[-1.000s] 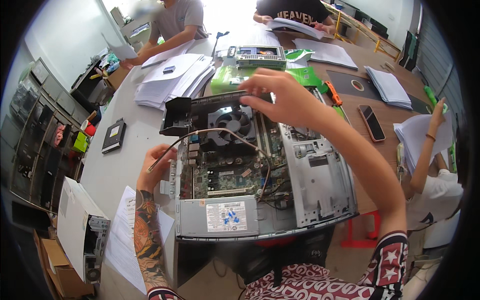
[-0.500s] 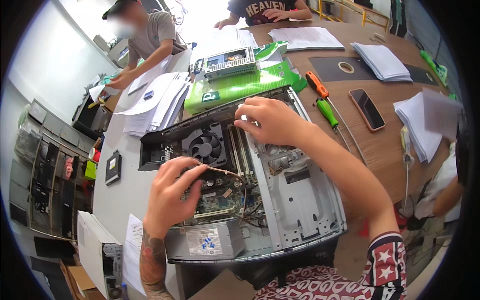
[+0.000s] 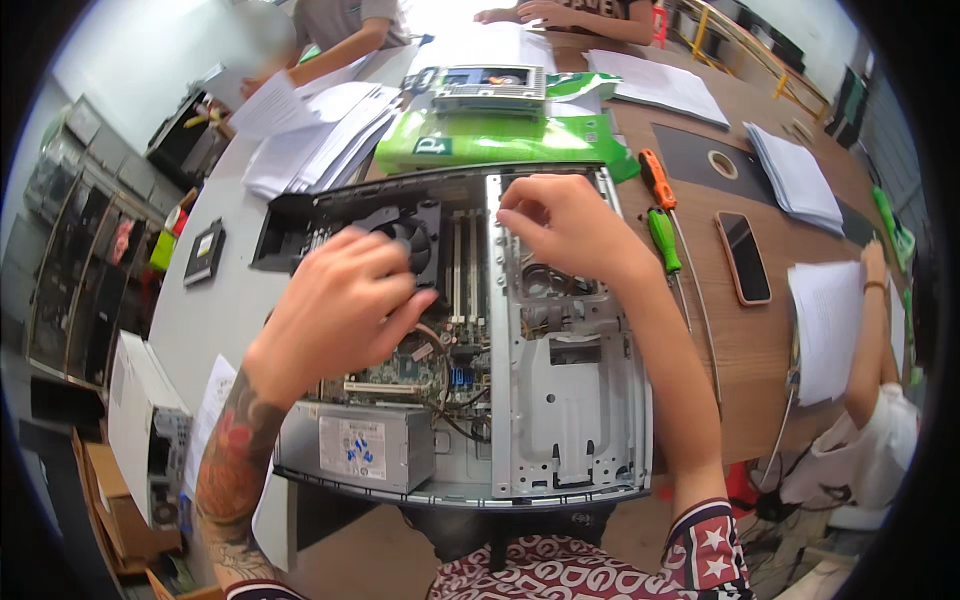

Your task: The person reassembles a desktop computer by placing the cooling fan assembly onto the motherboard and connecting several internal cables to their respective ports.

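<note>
An opened desktop computer case (image 3: pixel 575 400) lies in front of me, its insides facing up. My left hand (image 3: pixel 350 290) hovers over the board beside the black cooling fan (image 3: pixel 418 243), fingers curled and a little blurred. A brown cable (image 3: pixel 440 350) runs from the board up to its thumb; whether the fingers grip it is hidden. At the metal rail (image 3: pixel 495 330) right of the memory slots (image 3: pixel 465 265), my right hand (image 3: pixel 565 220) has its fingers bent and thumb close to them. Anything in that pinch is too small to make out. A silver power supply (image 3: pixel 355 445) fills the near left corner.
Behind the case sits a green package (image 3: pixel 480 145) with a metal drive cage (image 3: pixel 490 90) on top. Orange (image 3: pixel 655 180) and green screwdrivers (image 3: pixel 663 240) and a phone (image 3: pixel 742 258) lie right. A black drive (image 3: pixel 205 252) is at left. Other people sit around the table.
My left hand has moved forward over the board, nearer the fan. My right hand has shifted right, from beside the memory slots to the metal rail. The camera view has tilted and moved.
</note>
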Demonstrator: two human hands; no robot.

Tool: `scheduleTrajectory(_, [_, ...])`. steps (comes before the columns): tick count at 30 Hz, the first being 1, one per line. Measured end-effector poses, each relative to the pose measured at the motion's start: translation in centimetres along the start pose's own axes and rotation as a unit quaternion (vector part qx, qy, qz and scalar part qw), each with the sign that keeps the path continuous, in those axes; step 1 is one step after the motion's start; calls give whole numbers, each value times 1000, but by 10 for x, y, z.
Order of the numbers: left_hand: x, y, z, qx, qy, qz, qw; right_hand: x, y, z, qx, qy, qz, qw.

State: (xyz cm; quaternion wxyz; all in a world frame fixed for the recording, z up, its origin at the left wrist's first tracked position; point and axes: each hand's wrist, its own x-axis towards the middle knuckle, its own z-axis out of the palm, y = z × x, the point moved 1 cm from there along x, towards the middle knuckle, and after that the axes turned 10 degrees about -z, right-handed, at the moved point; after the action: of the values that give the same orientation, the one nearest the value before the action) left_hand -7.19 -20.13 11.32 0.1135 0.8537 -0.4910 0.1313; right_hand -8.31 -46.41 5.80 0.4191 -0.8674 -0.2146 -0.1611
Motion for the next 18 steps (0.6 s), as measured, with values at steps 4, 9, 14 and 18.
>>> scheduleTrajectory(4, [45, 5, 18, -17, 66, 11, 998, 1, -4, -6, 20, -21, 8, 1000])
scheduleTrajectory(9, [47, -5, 59, -62, 115, -39, 991, -1, -6, -23, 6, -11, -14, 1000])
scheduleTrajectory(14, [37, -7, 74, -92, 76, -63, 991, -4, -10, -21, -71, -188, 136, 970])
scheduleTrajectory(18, [37, -2, 76, -97, 74, -60, 991, -10, -4, -9, -204, -210, 130, 947])
